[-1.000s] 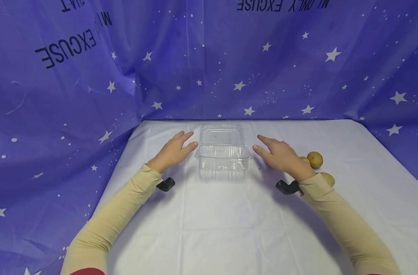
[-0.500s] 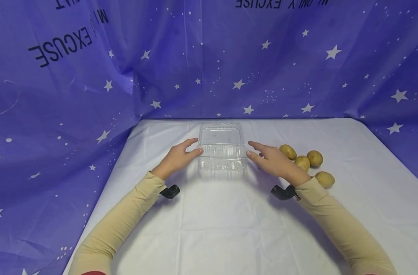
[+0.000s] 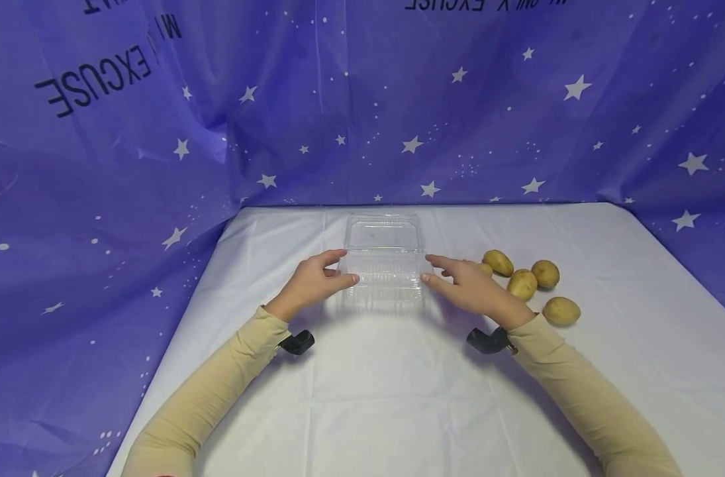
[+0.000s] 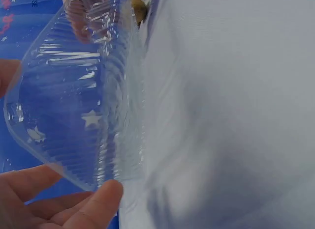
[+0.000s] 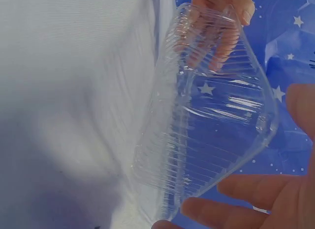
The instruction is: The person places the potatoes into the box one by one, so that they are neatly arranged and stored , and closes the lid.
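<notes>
Container (image 3: 388, 273), lid (image 3: 383, 234) folded toward far table edge (image 3: 505, 210), is flanked by left hand (image 3: 310, 285) and right hand (image 3: 471, 285), spread fingers (image 5: 261, 189) touching it.

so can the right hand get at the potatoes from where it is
Probably yes: the potatoes lie close beside the right hand with nothing seen between, though its fingers are at the box.
</notes>
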